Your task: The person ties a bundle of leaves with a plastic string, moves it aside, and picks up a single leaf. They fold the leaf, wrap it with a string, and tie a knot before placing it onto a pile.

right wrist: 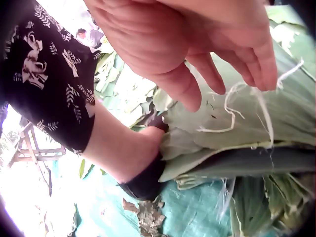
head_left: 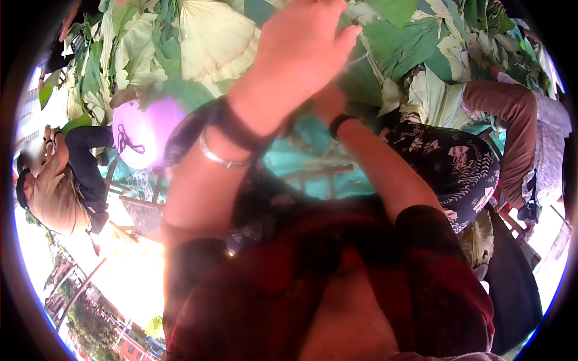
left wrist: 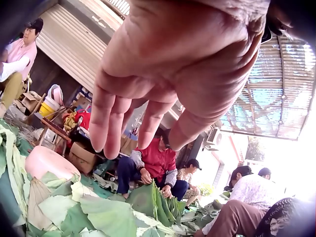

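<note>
My left hand is raised over a heap of big folded lotus leaves. In the left wrist view its fingers hang loosely apart, holding nothing. Lower and to the right, my right hand is partly hidden in the head view. The right wrist view shows its thumb apart from its fingers, which reach down over a folded lotus leaf. Thin white strands trail from right beside these fingertips across that leaf.
A purple balloon-like object is at the left. A green sheet covers the ground near a dark shoe. Other people sit around the heap, one in a red vest holding leaves. A pink rounded object stands among the leaves.
</note>
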A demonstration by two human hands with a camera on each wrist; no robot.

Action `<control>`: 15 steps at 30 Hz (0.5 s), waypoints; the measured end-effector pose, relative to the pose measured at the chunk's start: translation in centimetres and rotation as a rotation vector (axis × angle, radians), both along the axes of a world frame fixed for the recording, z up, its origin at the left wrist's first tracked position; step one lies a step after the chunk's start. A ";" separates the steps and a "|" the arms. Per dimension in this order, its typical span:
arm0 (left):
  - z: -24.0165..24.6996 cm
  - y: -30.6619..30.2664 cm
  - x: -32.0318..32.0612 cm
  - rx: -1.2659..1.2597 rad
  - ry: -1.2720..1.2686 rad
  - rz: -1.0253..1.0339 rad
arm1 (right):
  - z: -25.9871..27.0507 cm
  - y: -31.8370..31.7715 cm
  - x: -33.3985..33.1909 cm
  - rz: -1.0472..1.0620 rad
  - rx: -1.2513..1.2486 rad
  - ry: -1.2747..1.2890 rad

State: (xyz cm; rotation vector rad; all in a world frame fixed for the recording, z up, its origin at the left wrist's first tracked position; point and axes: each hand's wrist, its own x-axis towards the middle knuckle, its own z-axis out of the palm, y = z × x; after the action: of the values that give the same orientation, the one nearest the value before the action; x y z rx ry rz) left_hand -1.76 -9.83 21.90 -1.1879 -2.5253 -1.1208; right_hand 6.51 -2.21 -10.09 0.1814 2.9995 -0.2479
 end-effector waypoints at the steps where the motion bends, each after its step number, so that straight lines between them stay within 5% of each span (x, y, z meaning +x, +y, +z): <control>1: 0.1 0.3 0.1 -0.044 -0.030 0.000 | 0.8 -0.3 -0.5 0.030 -0.019 0.026; 11: -0.8 2.3 0.9 -0.230 -0.062 0.026 | 17.5 8.1 -4.7 0.400 -0.382 0.017; 14: -1.6 3.2 1.5 -0.287 -0.047 -0.048 | 23.8 13.1 -4.2 0.408 -0.339 0.001; 15: -1.1 3.4 1.9 -0.308 -0.075 -0.049 | 27.7 13.3 -4.0 0.306 -0.140 -0.174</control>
State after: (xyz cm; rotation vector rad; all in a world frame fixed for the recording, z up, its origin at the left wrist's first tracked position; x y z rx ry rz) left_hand 0.12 -6.44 20.81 -1.3039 -2.8173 -0.8188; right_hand 2.56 11.08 17.57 -0.2549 2.7732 -0.3840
